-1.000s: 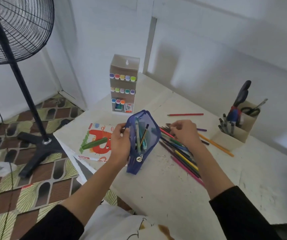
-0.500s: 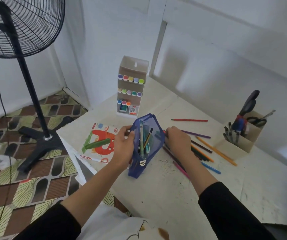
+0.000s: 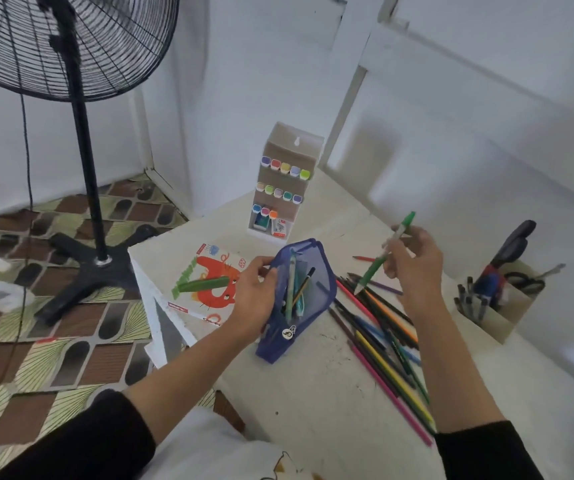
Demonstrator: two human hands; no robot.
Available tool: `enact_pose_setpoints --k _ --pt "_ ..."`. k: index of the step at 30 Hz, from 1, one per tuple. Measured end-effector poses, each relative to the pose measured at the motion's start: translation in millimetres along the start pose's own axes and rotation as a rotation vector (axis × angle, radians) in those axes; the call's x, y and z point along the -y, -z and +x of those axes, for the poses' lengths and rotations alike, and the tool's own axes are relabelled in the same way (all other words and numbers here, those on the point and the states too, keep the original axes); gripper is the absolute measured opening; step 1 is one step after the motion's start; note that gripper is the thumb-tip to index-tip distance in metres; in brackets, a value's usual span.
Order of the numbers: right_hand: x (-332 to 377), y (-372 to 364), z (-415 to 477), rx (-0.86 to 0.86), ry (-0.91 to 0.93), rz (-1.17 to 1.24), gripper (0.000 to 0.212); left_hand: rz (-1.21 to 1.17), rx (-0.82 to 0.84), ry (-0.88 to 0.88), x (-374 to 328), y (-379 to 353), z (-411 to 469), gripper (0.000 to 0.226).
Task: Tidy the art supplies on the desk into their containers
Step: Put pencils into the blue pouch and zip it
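Now the left hand [image 3: 254, 292] grips the left edge of the blue mesh pouch [image 3: 320, 271], holding it upright and open-mouthed on the counter [image 3: 313, 403], a few pens standing inside. Just right of it, the right hand [image 3: 417, 268] pinches a green pen [image 3: 373, 270] in its fingertips, tilted above the loose coloured pencils [image 3: 379, 330] on the counter. A cardboard holder [image 3: 500, 317] stands farther right
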State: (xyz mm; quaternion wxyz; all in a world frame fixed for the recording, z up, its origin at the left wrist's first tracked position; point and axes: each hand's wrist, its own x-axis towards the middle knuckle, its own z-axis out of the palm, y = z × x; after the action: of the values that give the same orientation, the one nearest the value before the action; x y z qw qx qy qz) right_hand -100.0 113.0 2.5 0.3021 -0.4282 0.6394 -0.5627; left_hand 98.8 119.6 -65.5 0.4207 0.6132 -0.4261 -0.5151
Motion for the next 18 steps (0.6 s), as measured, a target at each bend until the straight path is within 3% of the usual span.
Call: enact_pose_setpoints --k 4,10,13,16,18 --pt "15 -11 -21 0.172 0.025 0.154 0.022 -0.026 -0.011 -0.001 2 3 2 0.026" --pt "-17 -36 -44 0.491 0.399 -0.372 0.043 -0.048 -0.018 0.002 7 4 5 0.027" --pt "-26 -36 -52 0.456 0.366 -0.385 0.04 -0.055 -0.026 0.025 7 5 8 0.027" --pt "-30 -30 -61 0.379 0.283 -0.362 0.023 -0.06 -0.03 0.043 6 6 9 0.027" --pt "-32 -25 -71 0.449 0.163 -0.334 0.013 -0.088 -0.018 0.033 8 5 8 0.027"
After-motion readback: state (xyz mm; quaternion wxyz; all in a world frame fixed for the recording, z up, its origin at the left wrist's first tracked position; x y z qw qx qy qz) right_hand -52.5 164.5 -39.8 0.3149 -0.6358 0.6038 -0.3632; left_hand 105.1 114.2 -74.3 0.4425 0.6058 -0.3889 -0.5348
